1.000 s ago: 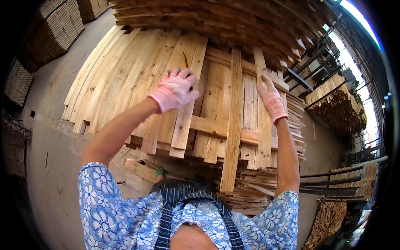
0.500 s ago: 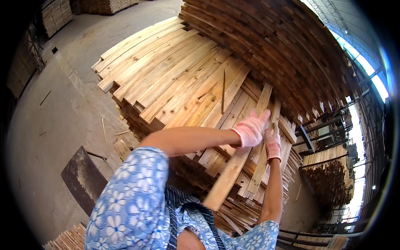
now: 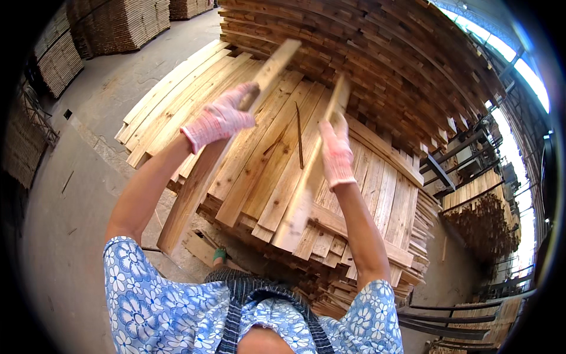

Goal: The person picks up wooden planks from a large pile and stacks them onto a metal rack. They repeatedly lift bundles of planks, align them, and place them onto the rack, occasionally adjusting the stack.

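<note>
In a pink-and-white glove, my left hand is closed around a long wooden board. That board is tilted, its near end hanging past the stack's left front edge and its far end raised. My right hand, gloved too, grips a second board along its right side; motion blurs this board. Both boards slant over a wide stack of planks, laid side by side. A thin dark strip lies on the planks between my hands.
Behind the planks rises a tall wall of stacked timber. Crosswise battens lie at the stack's right part. More timber piles stand far left, another pile at right by metal rails. A foot in a green shoe shows below.
My hands have moved left and apart from the stack's right part, each now carrying a board. The right part of the stack shows more bare planks and crosswise battens. The view has shifted somewhat.
</note>
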A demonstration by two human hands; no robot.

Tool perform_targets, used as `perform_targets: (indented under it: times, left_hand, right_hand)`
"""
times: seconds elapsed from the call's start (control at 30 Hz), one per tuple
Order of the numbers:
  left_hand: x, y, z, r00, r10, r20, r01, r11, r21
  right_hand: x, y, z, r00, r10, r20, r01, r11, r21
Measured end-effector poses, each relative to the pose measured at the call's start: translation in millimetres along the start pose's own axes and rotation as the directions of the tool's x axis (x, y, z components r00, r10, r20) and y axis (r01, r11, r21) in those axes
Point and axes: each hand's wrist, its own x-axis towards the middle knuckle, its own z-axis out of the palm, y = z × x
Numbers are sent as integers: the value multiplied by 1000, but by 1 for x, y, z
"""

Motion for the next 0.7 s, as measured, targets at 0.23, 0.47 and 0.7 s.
perform_targets:
  times: [0.23, 0.47, 0.7]
  left_hand:
    - [7, 12, -10, 995, -70, 71, 77, 993, -89]
    - [12, 8, 82, 999, -38, -36, 52, 807, 588]
    - [49, -18, 73, 995, -93, -36, 95, 776, 624]
  right_hand:
    - [47, 2, -26, 973, -223, 54, 174, 566, -805]
    - [126, 64, -83, 981, -7, 195, 190, 272, -943]
    - [149, 64, -73, 978, 122, 168, 116, 345, -931]
